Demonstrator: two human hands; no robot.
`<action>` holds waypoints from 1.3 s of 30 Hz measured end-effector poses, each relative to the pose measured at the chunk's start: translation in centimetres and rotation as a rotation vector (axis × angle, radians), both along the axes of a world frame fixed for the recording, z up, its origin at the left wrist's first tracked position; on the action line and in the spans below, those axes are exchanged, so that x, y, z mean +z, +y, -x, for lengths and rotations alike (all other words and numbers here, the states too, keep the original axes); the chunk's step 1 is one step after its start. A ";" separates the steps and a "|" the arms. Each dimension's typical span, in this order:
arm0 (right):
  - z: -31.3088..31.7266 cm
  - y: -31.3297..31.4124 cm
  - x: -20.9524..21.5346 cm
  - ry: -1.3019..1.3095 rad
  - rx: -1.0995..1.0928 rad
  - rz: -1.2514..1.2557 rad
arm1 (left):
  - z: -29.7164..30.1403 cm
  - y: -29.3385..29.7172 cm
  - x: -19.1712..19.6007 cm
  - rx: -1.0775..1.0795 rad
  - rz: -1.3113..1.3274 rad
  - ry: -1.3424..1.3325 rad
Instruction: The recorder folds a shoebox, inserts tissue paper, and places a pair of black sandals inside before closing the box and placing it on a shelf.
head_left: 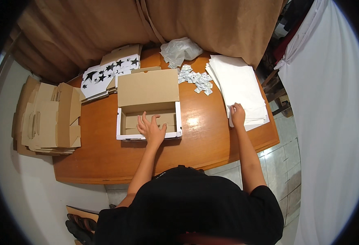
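Note:
An open cardboard box (148,86), white outside and brown inside, stands on the table with its lid raised at the back. My left hand (150,128) is over the box's near side, fingers apart and reaching over the opening, holding nothing. Toward the right, my right hand (237,114) pinches the near left edge of a stack of white paper sheets (237,83). How many sheets are between the fingers is hidden. The stack's sheets lie slightly fanned.
Small white-and-blue packets (195,79) lie heaped behind the box, near a crumpled clear plastic bag (181,51). Flattened white cardboard with black stars (102,77) is stacked at the back left. Folded brown cardboard (46,118) piles up at the left end of the wooden table (195,153).

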State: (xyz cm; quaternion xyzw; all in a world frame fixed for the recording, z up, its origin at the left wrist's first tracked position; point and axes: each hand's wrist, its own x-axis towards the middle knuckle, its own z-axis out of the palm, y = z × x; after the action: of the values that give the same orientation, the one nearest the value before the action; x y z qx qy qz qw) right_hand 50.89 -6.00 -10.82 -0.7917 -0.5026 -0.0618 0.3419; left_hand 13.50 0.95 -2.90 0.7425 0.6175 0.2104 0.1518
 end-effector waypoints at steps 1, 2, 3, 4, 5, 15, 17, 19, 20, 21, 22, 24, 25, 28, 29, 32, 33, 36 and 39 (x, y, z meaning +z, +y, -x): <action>0.0 0.1 0.1 0.060 -0.031 -0.018 | -0.1 0.0 0.0 -0.002 0.012 0.024; -0.1 0.2 0.3 0.064 -0.027 -0.018 | -0.1 0.0 0.0 0.003 0.012 0.027; -0.1 0.3 0.5 0.096 -0.052 -0.057 | 0.0 0.0 0.0 0.001 0.011 0.015; 0.0 0.3 0.7 0.128 -0.075 -0.095 | 0.0 -0.1 -0.1 0.001 0.011 0.002; 0.0 0.5 1.0 0.191 -0.101 -0.108 | 0.0 -0.2 -0.2 0.006 0.011 0.004; 10.0 4.0 10.3 -0.123 -0.108 -0.370 | 0.8 -1.3 -0.1 -0.035 0.375 0.082; 14.0 4.5 12.6 -0.064 0.049 -0.446 | 0.7 -1.8 -0.2 -0.022 0.368 0.003; 18.4 4.4 14.4 -0.032 0.224 -0.427 | 0.9 -2.1 0.4 -0.040 0.350 -0.119; 20.7 4.1 15.0 -0.021 0.329 -0.411 | 1.4 -1.8 -0.3 -0.030 0.349 -0.121; 22.9 3.9 15.3 -0.031 0.404 -0.374 | 2.0 -1.2 -1.7 -0.029 0.343 -0.510; 24.8 3.6 15.4 -0.043 0.478 -0.335 | 2.6 -0.6 -2.9 -0.030 0.325 -0.899; 27.5 3.4 14.3 -0.031 0.538 -0.258 | 4.3 0.2 -0.2 0.038 0.527 -1.202; 28.9 3.3 13.8 -0.043 0.578 -0.220 | 5.7 0.5 0.4 0.042 0.613 -1.326; 31.4 2.7 12.6 -0.047 0.711 -0.039 | 9.6 1.2 1.4 0.007 0.717 -1.452; 32.1 2.6 12.4 -0.061 0.743 0.032 | 10.7 1.6 1.3 -0.030 0.761 -1.335; 34.5 2.5 11.8 -0.103 0.819 0.008 | 12.2 2.1 2.0 0.002 0.836 -1.247; 35.0 2.4 11.7 -0.074 0.840 0.046 | 12.5 2.3 2.2 -0.012 0.784 -1.087; 36.1 2.3 11.7 -0.020 0.910 0.158 | 13.3 2.6 1.5 0.019 0.670 -0.964; 35.8 2.9 12.3 0.064 1.026 0.231 | 14.3 2.8 0.3 -0.026 0.519 -0.907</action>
State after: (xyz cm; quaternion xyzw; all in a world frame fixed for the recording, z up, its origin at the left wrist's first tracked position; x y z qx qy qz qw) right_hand 15.08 -3.08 1.52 -0.4780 -0.8184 0.1934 0.2536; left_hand -0.80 3.77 -2.60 0.5223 0.5124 0.3488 0.5856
